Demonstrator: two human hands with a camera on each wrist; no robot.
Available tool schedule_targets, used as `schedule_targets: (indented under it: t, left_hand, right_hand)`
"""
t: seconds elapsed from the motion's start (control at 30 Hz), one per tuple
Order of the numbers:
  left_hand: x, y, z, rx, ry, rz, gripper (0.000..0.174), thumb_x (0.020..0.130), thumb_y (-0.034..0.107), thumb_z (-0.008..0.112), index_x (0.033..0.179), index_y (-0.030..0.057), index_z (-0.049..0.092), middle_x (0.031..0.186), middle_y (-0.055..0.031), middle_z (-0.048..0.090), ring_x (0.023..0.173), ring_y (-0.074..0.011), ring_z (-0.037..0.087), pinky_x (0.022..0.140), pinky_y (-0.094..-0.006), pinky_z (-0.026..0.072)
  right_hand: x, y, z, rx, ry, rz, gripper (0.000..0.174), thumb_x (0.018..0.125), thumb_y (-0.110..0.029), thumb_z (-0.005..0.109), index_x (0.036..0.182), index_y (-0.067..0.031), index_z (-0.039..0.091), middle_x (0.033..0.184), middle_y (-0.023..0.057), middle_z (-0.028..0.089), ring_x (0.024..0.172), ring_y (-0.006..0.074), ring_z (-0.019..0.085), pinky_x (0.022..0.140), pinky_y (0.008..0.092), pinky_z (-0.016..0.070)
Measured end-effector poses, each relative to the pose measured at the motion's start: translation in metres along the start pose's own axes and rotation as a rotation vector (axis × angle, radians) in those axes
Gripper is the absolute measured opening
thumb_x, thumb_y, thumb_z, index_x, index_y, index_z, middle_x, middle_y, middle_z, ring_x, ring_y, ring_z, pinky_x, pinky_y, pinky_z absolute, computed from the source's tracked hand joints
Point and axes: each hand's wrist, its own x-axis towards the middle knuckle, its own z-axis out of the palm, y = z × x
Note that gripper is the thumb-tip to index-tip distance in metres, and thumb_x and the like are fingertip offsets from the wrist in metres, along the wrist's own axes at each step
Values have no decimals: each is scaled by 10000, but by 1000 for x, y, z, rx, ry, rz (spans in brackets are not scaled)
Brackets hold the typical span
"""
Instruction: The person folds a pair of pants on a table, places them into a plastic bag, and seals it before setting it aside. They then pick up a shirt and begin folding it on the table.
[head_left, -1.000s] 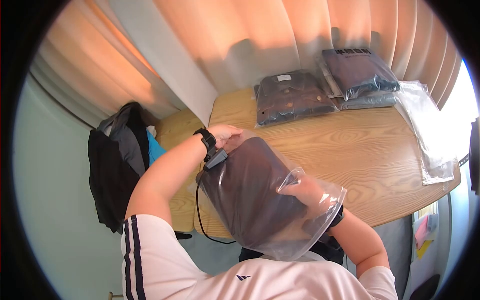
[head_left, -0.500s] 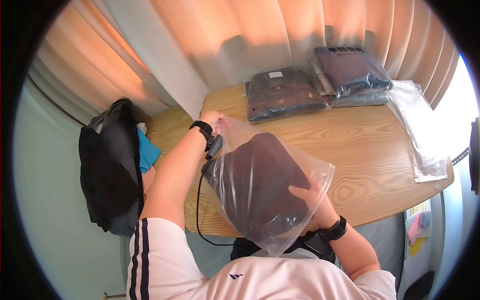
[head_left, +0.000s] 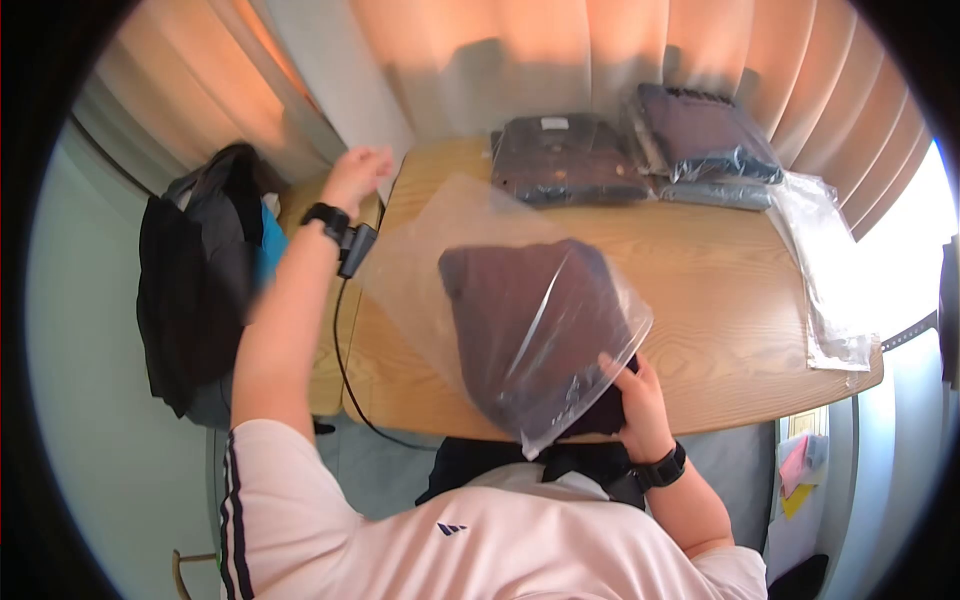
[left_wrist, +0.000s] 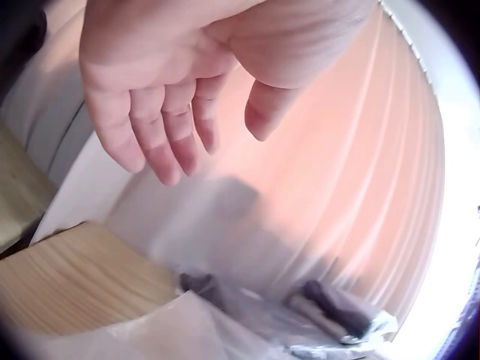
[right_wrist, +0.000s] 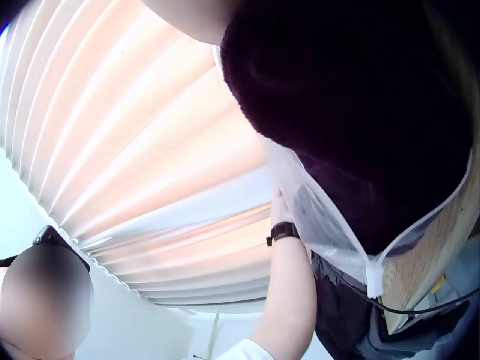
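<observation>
A clear plastic bag (head_left: 420,270) with a folded dark brown garment (head_left: 520,310) inside lies tilted over the near edge of the wooden table (head_left: 720,300). My right hand (head_left: 632,392) grips the bag's near corner and the garment at the table edge. My left hand (head_left: 360,172) is raised above the table's far left corner, apart from the bag, holding nothing. In the left wrist view the left hand (left_wrist: 172,105) hangs with relaxed fingers before the curtain. The right wrist view shows the dark garment (right_wrist: 352,112) and the bag's plastic (right_wrist: 330,225) close up; the right hand itself is hidden there.
Two bagged dark garments (head_left: 565,160) (head_left: 705,135) lie at the table's far side. Empty clear bags (head_left: 830,270) drape over the right edge. A dark jacket (head_left: 195,270) hangs on a chair at left. Orange curtains (head_left: 500,60) hang behind. A black cable (head_left: 345,360) dangles from my left wrist.
My left hand let go of the bag's far end and rose up and leftward. The bag now lies flatter on the table. My right hand stays at its near corner.
</observation>
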Motion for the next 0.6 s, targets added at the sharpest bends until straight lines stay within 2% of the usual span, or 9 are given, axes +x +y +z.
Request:
schedule_targets:
  t: [0.03,0.13,0.23,0.27,0.33,0.37,0.43,0.6]
  left_hand:
    - [-24,12,-11,-71,-106,51,249,903,303,576,1014,80,572,987,-26,614,934,-105,558,802,-217,414]
    - [-126,29,-13,-53,-183,69,184,938,250,516,945,79,584,905,-1,619,840,-77,567,736,-210,421]
    - [-222,11,7,46,-390,-30,287,945,279,461,804,69,596,752,-7,612,686,-80,569,614,-208,415]
    - [-245,-1,15,21,-466,-119,304,940,293,471,800,59,605,755,-16,623,660,-86,573,587,-210,419]
    - [-283,-18,32,18,-611,-236,331,946,305,464,883,25,628,796,-48,645,686,-104,596,588,-219,435]
    - [-294,-29,43,-69,-661,-220,370,930,333,516,870,-12,636,763,-52,638,662,-119,592,589,-235,468]
    - [-312,-38,63,-95,-659,-191,385,922,334,535,841,-28,641,718,-57,632,635,-115,582,571,-247,472]
    - [-320,-32,82,-60,-492,-183,381,921,311,540,780,-28,640,643,-57,608,572,-110,559,534,-248,459]
  right_hand:
    - [0,0,3,-1,8,27,334,851,-79,595,1155,37,519,1020,83,622,874,151,614,777,285,501]
    - [1,0,9,17,39,10,341,850,-93,597,1160,28,521,1019,76,620,874,146,608,780,277,492]
    - [3,-1,6,-57,-28,45,357,848,-114,602,1167,22,520,1037,78,613,910,149,594,797,284,485]
    - [0,-6,6,-42,-55,91,362,847,-123,606,1169,19,520,1048,80,608,926,152,587,803,288,482]
    - [-1,-12,2,24,-102,222,374,849,-148,612,1171,15,515,1076,86,599,997,172,569,841,306,476]
    - [-3,-13,4,12,-98,233,374,849,-148,612,1171,15,515,1076,86,599,997,172,569,841,306,476]
    - [-5,-16,10,34,-53,427,377,852,-152,609,1178,10,508,1088,94,598,997,193,582,858,318,483]
    - [-1,4,11,85,-97,444,361,867,-130,577,1189,10,493,1083,113,599,955,218,609,840,334,515]
